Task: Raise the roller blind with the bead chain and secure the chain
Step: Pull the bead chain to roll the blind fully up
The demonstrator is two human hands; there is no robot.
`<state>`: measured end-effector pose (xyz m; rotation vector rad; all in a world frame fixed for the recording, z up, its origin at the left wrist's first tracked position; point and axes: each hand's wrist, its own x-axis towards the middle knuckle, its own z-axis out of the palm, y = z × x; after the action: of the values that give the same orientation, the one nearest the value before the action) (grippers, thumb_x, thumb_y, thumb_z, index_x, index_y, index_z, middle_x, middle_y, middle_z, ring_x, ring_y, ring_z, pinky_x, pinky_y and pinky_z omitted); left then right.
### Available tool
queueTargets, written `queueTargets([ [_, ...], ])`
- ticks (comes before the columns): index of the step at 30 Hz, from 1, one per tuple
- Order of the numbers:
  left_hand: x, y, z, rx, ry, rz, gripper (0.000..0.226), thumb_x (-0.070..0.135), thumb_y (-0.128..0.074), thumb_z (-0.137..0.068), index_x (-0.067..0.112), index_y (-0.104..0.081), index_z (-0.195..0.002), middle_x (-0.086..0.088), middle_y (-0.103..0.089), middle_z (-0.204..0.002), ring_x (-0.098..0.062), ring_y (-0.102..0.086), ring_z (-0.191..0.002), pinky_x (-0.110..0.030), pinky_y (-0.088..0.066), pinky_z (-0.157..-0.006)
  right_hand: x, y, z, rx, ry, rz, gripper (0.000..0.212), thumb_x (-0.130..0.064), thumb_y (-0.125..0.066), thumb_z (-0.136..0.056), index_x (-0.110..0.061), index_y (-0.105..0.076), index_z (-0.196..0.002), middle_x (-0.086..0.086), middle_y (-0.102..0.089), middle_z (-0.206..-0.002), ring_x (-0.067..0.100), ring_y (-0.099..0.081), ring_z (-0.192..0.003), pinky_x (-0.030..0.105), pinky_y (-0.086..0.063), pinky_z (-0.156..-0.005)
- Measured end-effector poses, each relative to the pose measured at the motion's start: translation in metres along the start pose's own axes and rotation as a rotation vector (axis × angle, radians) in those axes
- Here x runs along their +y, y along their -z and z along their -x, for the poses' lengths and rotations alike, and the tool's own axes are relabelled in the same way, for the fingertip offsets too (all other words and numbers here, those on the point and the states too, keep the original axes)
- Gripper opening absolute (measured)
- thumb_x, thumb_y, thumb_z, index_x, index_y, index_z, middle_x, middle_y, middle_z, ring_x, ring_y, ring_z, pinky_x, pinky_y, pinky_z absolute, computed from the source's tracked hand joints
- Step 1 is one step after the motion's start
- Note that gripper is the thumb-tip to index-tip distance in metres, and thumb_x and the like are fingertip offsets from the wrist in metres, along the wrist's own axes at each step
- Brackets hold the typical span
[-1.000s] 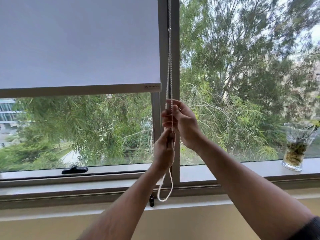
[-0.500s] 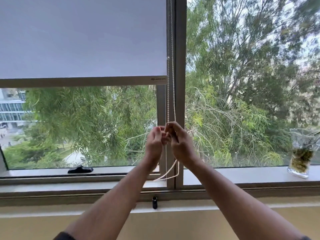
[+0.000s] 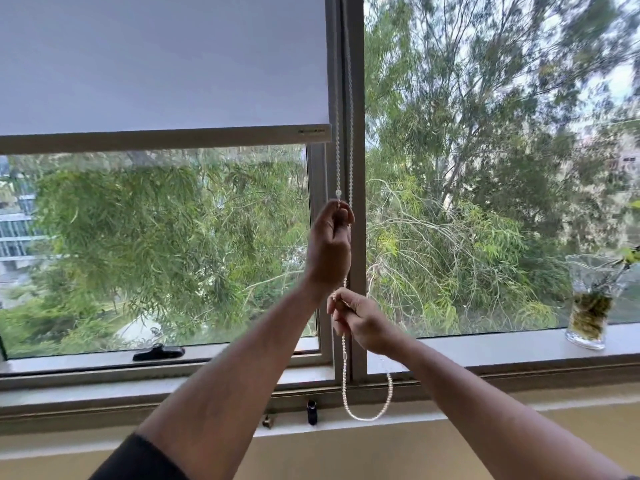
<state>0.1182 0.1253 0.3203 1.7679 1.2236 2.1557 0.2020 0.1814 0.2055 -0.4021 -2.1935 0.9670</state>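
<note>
against the window's centre post, the left hand (image 3: 329, 247) pinches the bead chain (image 3: 349, 98) up high, fingers curled round it. lower down, the right hand (image 3: 360, 318) grips the same chain, whose loop hangs to the sill (image 3: 485, 348); the roller blind (image 3: 162, 64) covers the upper left pane.

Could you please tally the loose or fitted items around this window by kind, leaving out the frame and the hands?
Roller blind: 1
Bead chain: 1
Glass vase with plant: 1
Black window handle: 1
Small black clip on the ledge: 1
Small brass fitting beside the clip: 1
Total: 6
</note>
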Motion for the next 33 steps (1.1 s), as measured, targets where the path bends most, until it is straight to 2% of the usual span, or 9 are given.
queueTargets([
  [3,-0.010,0.000,0.012,0.009,-0.005,-0.092,0.033,-0.002,-0.040,-0.093,0.024,-0.050,-0.076,0.009,-0.044,-0.061,-0.014,-0.036,-0.054,-0.030,-0.028,-0.049,-0.020,0.028,-0.008,-0.115,-0.100,-0.010,0.029,-0.003,-0.038,-0.107,-0.013,-0.063,-0.098,0.000,-0.069,-0.089,0.001,-0.063,-0.074,0.023,-0.050,-0.072],
  [10,-0.023,-0.004,0.039,0.017,-0.042,-0.152,0.033,0.003,-0.045,-0.098,0.032,-0.060,-0.095,0.025,-0.065,-0.078,0.003,-0.056,-0.065,-0.013,-0.043,-0.059,-0.116,0.076,-0.039,0.161,0.010,-0.538,0.036,-0.021,-0.033,-0.111,-0.008,-0.062,-0.127,0.021,-0.072,-0.115,0.032,-0.068,-0.103,0.048,-0.054,-0.094],
  [13,-0.032,-0.004,0.051,0.000,-0.012,-0.163,0.031,0.005,-0.042,-0.097,0.030,-0.049,-0.080,0.015,-0.049,-0.063,-0.008,-0.037,-0.056,-0.029,-0.032,-0.053,-0.147,0.071,-0.044,0.134,0.108,-0.591,0.032,-0.017,-0.033,-0.111,-0.014,-0.065,-0.116,0.011,-0.073,-0.090,0.023,-0.069,-0.081,0.036,-0.056,-0.071],
  [16,-0.035,0.006,0.057,-0.026,-0.077,-0.233,0.023,0.008,-0.044,-0.098,0.022,-0.046,-0.079,0.014,-0.046,-0.065,-0.006,-0.036,-0.058,-0.024,-0.033,-0.054,-0.153,0.054,-0.047,0.206,0.143,-0.539,0.035,0.000,-0.033,-0.105,-0.023,-0.055,-0.089,-0.001,-0.043,-0.062,0.009,-0.037,-0.049,0.019,-0.031,-0.043],
  [20,-0.028,0.025,0.052,-0.180,-0.003,-0.195,0.022,0.023,-0.043,-0.102,0.028,-0.049,-0.080,0.013,-0.047,-0.060,-0.005,-0.035,-0.052,-0.026,-0.032,-0.049,-0.148,0.043,-0.045,0.286,0.212,-0.494,0.032,-0.008,-0.040,-0.108,-0.025,-0.053,-0.084,-0.003,-0.038,-0.059,0.011,-0.026,-0.050,0.029,-0.014,-0.046],
  [23,-0.012,0.040,0.038,-0.162,-0.001,-0.073,0.025,0.048,-0.039,-0.101,0.032,-0.055,-0.090,0.008,-0.055,-0.062,-0.010,-0.050,-0.051,-0.027,-0.042,-0.049,-0.146,0.037,-0.044,0.319,0.246,-0.489,0.029,-0.010,-0.042,-0.109,-0.022,-0.055,-0.086,-0.004,-0.043,-0.060,0.006,-0.033,-0.046,0.020,-0.025,-0.041],
  [25,0.005,0.047,0.020,-0.097,-0.012,-0.053,0.036,0.055,-0.035,-0.098,0.027,-0.057,-0.095,-0.004,-0.063,-0.078,-0.019,-0.060,-0.068,-0.034,-0.051,-0.060,-0.144,0.029,-0.042,0.289,0.272,-0.505,0.031,-0.002,-0.038,-0.108,-0.019,-0.055,-0.088,-0.011,-0.051,-0.059,-0.002,-0.043,-0.045,0.013,-0.036,-0.041],
  [27,0.028,0.049,0.002,-0.047,-0.002,-0.030,0.035,0.049,-0.031,-0.098,0.026,-0.058,-0.097,-0.016,-0.062,-0.091,-0.027,-0.060,-0.080,-0.044,-0.051,-0.069,-0.139,0.019,-0.039,0.256,0.293,-0.524,0.035,0.007,-0.035,-0.104,-0.018,-0.056,-0.091,-0.015,-0.060,-0.061,-0.006,-0.051,-0.047,0.008,-0.041,-0.044],
  [33,0.094,0.047,-0.045,-0.137,0.052,0.006,0.029,0.025,-0.032,-0.107,0.009,-0.056,-0.111,-0.006,-0.067,-0.088,-0.022,-0.066,-0.076,-0.032,-0.054,-0.066,-0.116,-0.011,-0.024,0.345,0.208,-0.377,0.036,0.006,-0.039,-0.105,-0.021,-0.054,-0.085,-0.010,-0.042,-0.058,0.002,-0.033,-0.050,0.012,-0.028,-0.046],
])
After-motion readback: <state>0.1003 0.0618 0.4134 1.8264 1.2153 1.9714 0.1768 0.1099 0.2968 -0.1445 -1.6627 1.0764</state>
